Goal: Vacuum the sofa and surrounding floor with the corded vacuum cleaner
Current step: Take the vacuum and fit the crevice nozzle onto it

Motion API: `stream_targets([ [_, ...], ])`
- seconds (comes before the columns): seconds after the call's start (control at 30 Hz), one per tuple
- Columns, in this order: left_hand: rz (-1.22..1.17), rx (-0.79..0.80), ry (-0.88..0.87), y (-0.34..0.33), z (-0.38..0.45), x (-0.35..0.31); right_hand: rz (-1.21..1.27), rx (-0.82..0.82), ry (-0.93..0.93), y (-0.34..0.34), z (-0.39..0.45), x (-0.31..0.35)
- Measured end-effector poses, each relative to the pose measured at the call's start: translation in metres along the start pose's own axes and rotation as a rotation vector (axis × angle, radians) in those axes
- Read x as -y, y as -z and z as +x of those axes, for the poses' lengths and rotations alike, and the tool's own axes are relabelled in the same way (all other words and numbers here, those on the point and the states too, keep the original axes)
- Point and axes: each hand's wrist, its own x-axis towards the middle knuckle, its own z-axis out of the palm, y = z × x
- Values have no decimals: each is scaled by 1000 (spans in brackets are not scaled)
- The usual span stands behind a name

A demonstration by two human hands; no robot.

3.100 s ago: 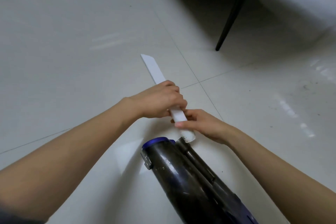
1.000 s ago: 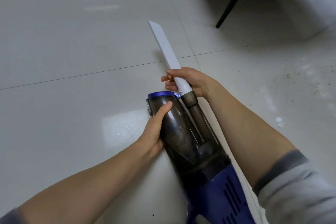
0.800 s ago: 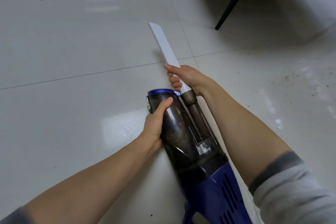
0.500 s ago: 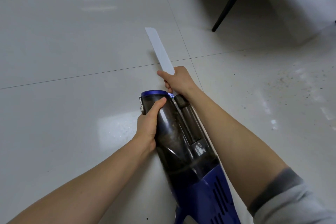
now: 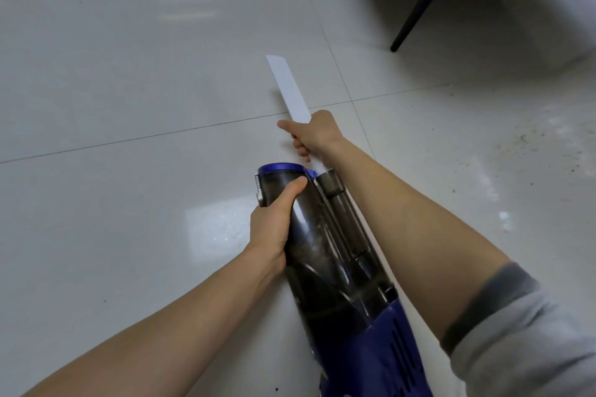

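Head view: the left hand (image 5: 274,222) wraps its fingers around the vacuum (image 5: 325,255), which lies low over the floor (image 5: 129,74). The right hand (image 5: 314,135) clamps the white nozzle (image 5: 288,87) near its joint. If the nozzle is not seated fully, I think it can slip off. The dust (image 5: 522,145) at right stays unreached.

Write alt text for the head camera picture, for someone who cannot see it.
Seen from above, a person's left hand grips the dark dust bin of a blue handheld vacuum cleaner while the right hand grips its long white crevice nozzle, which points away over a pale tiled floor. A black furniture leg stands at upper right, with specks of dirt scattered at right.
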Motion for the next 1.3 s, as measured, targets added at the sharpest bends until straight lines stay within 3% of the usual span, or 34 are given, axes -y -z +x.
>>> stream_targets([
  [0.2,33,9,-1,-7,4,-3,-192,-247,87,-1,8,-5],
  [0.33,50,9,-4,-6,3,-1,-376,-320,105,-4,5,-9],
  [0.43,62,19,-4,-2,4,-4,-389,-231,64,-2,6,-2],
  [0.53,64,19,-20,-1,7,-10,-64,10,-76,4,9,10],
  [0.7,48,10,-12,-6,7,-7,-135,-135,-69,0,11,8],
  [1.3,-5,75,11,1,9,-3,31,166,-58,17,14,6],
])
